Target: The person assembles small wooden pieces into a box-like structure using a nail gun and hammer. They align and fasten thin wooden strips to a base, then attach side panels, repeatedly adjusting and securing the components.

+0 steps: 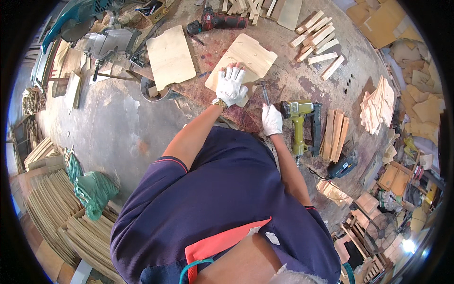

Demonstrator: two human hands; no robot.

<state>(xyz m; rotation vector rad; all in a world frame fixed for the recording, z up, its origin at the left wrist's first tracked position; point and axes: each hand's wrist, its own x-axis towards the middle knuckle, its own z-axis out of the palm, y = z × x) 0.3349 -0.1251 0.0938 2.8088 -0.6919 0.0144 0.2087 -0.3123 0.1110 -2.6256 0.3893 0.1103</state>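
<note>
My left hand, in a white glove with bare fingertips, lies flat with its fingers stretched on a pale wooden board. The board sits at an angle on a reddish, stained patch of the work surface. My right hand, also gloved, is closed around the handle of a hammer. The hammer's small head is beside the board's near right edge. A green nail gun lies just right of my right hand. Another pale board lies left of the one under my left hand.
A red and black cordless drill lies beyond the boards, and wooden strips are scattered at the far right. A miter saw stands far left. Near it is a round container. More strips lie right of the nail gun.
</note>
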